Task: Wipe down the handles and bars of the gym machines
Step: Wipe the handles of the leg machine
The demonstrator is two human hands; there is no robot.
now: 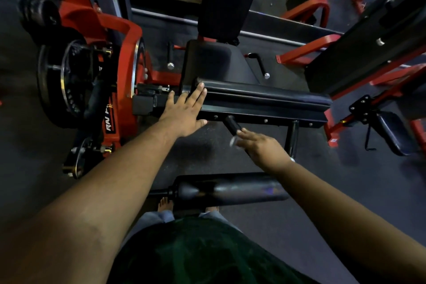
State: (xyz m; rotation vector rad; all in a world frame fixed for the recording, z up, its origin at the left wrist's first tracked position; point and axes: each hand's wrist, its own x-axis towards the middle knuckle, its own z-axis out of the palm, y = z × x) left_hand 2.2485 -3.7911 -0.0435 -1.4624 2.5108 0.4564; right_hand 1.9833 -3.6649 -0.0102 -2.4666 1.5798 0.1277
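While the left hand (184, 115) lies flat, fingers straight and together, its fingertips (200, 89) pressing the left end of the smooth black vinyl pad (260, 94), the right hand (260, 147) at about 4 o'clock from it is motion-blurred, fingers extended and loose, touching the tip of a short black cylindrical handle (232, 125); whether it holds anything I cannot tell. Handle juts from the black steel bar (265, 119) under the pad; a glossy black roller (230, 188) lies at 6 o'clock, red frame (129, 53) with a round weight plate (62, 80) at 9 o'clock.
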